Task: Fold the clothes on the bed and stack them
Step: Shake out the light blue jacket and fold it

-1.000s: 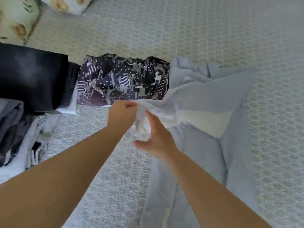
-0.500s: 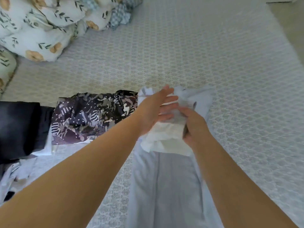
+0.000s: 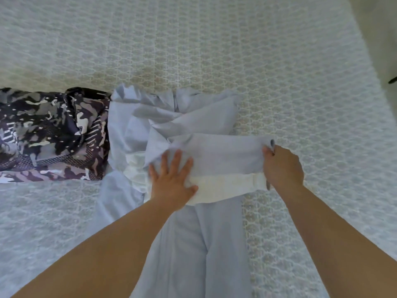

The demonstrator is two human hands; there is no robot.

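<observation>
your left hand [image 3: 171,181] spread flat on the light blue trousers [image 3: 193,244], right hand [image 3: 281,166] pinching their folded edge, camo garment [image 3: 53,134] just beside on the bed [image 3: 214,50]

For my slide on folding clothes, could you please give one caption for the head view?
Left hand presses flat on grey trousers while right hand grips their edge, beside a patterned garment.

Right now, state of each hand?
Left hand: open, flat, pressing the pale blue garment.
Right hand: closed, gripping the pale blue garment's right edge.
</observation>
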